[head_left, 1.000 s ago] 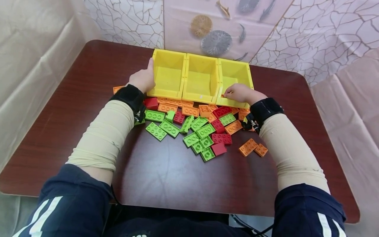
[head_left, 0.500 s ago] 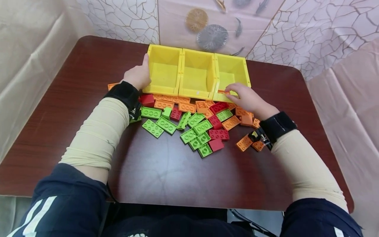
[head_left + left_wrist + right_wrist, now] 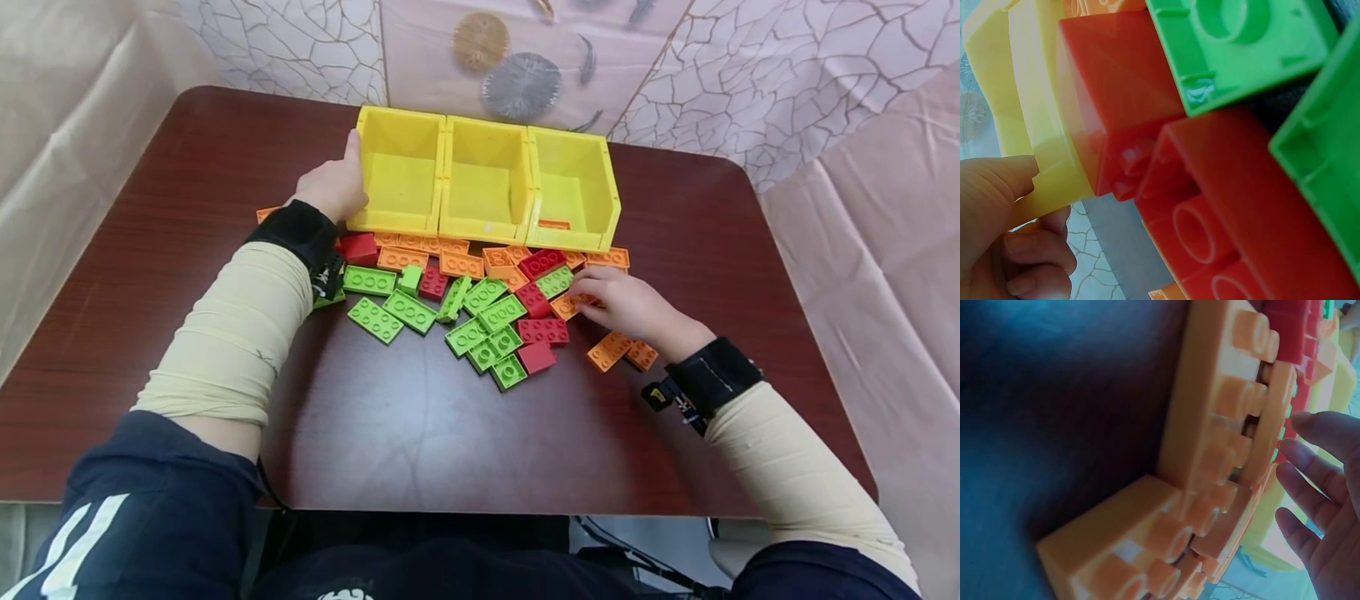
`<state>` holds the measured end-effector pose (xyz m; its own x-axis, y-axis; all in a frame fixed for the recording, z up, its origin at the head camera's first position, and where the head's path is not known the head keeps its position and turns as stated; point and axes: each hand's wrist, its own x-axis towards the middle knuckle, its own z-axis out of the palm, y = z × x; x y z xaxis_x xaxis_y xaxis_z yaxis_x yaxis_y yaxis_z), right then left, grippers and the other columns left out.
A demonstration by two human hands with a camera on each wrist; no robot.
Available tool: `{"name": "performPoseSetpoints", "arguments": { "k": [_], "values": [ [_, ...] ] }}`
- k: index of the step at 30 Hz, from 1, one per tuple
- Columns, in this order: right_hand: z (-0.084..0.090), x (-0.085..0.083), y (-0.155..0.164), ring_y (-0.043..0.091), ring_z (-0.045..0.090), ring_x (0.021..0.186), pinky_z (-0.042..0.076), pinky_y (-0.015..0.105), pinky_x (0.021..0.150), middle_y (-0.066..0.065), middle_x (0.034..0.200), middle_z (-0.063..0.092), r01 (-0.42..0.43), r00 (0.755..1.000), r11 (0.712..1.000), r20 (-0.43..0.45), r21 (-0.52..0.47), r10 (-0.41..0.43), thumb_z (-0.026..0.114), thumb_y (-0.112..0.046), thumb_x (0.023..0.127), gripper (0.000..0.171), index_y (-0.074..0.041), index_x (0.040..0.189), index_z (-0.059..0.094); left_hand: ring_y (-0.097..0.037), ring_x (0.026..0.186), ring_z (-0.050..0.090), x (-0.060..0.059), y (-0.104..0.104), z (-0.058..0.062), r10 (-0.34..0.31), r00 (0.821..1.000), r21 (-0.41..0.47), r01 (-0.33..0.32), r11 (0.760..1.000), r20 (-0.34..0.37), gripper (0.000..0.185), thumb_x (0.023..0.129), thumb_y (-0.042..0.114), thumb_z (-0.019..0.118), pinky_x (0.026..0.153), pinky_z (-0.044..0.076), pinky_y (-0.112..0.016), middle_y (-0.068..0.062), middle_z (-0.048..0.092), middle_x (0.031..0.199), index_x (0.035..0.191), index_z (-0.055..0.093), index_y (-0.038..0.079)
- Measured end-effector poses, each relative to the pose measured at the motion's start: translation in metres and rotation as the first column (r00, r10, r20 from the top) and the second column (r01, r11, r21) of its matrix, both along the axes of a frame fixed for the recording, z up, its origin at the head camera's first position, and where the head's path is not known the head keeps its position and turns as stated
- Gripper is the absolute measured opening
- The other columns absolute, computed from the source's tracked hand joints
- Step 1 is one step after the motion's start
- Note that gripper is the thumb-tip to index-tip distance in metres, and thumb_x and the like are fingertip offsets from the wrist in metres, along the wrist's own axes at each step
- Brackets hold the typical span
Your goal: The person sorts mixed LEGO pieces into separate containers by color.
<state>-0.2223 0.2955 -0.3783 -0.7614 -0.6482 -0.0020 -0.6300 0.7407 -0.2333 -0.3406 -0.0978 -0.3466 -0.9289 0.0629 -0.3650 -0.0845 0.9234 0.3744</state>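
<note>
Left hand (image 3: 330, 190) pinches nine-o'clock wall of yellow plastic three-compartment bin (image 3: 397, 222), at twelve o'clock on bench (image 3: 360, 433). Right hand (image 3: 626, 306), fingers loosely parted, nothing seen held, over studded orange plastic brick (image 3: 562, 307), toward three o'clock in multicoloured heap (image 3: 501, 312); contact unclear, fingers mask it. Brick probably light, stiff, slightly slick; pinch long sides.
</note>
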Motion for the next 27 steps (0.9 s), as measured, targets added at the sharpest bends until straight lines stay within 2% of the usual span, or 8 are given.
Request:
{"name": "performPoseSetpoints", "arguments": {
  "k": [7, 15, 22, 27],
  "values": [
    [-0.001, 0.001, 0.0, 0.024, 0.053, 0.098, 0.045, 0.041, 0.085, 0.009, 0.107, 0.059, -0.047, 0.999, 0.999, 0.026, -0.005, 0.047, 0.074, -0.01, 0.079, 0.02, -0.007, 0.097, 0.068, -0.035, 0.094, 0.048, -0.002, -0.001, -0.003, -0.006, 1.0, -0.004, 0.006, 1.0, -0.005, 0.091, 0.095, 0.023, 0.05, 0.091, 0.04, -0.044, -0.018, 0.045, 0.106, 0.143, -0.027, 0.026],
    [-0.001, 0.003, 0.0, 0.025, 0.054, 0.101, 0.045, 0.042, 0.087, 0.009, 0.109, 0.06, -0.032, 0.999, 0.999, 0.024, 0.031, 0.031, 0.076, -0.007, 0.075, 0.024, -0.007, 0.097, 0.068, -0.036, 0.094, 0.049, -0.005, -0.002, -0.005, -0.017, 1.0, 0.005, 0.017, 1.0, -0.01, 0.091, 0.095, 0.022, 0.05, 0.091, 0.04, -0.045, -0.02, 0.046, 0.107, 0.143, -0.027, 0.023],
    [-0.001, 0.003, 0.001, 0.023, 0.054, 0.099, 0.045, 0.041, 0.086, 0.007, 0.104, 0.06, -0.012, 1.0, 0.999, 0.004, 0.04, 0.012, 0.077, -0.011, 0.076, 0.021, -0.008, 0.094, 0.068, -0.036, 0.095, 0.048, -0.006, -0.003, -0.006, -0.025, 1.0, -0.004, 0.025, 1.0, -0.018, 0.092, 0.095, 0.021, 0.051, 0.092, 0.039, -0.046, -0.02, 0.046, 0.108, 0.143, -0.027, 0.022],
    [0.009, 0.003, 0.003, 0.023, 0.053, 0.096, 0.045, 0.042, 0.085, 0.007, 0.102, 0.059, 0.03, 1.0, 0.999, -0.005, 0.035, -0.03, 0.077, -0.013, 0.075, 0.023, -0.008, 0.095, 0.067, -0.036, 0.096, 0.048, -0.006, -0.002, -0.005, -0.031, 0.999, -0.011, 0.031, 0.999, -0.016, 0.093, 0.095, 0.02, 0.051, 0.093, 0.039, -0.047, -0.02, 0.046, 0.108, 0.143, -0.028, 0.022]
  ]
}}
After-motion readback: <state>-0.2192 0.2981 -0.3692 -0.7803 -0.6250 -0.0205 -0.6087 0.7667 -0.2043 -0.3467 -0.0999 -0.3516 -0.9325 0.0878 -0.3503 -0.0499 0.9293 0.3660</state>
